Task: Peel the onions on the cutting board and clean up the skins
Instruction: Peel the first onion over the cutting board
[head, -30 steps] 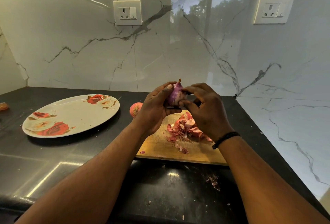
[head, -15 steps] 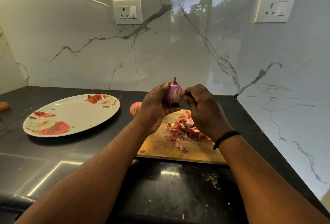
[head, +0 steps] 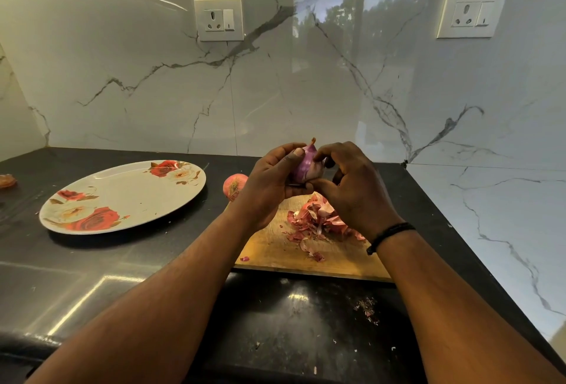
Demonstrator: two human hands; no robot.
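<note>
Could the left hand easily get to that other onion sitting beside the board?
Probably yes: the unpeeled onion lies just left of the left hand with nothing between them. But that hand now grips the onion being peeled, so it would have to let go first.

A single wide-angle head view looks forward and down from close above the dark bench [head: 92, 276], facing the marble wall [head: 306, 92] at its back.

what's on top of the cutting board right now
A heap of pink onion skins lies on the cutting board. The right hand and wrist hide the board's right part.
</note>
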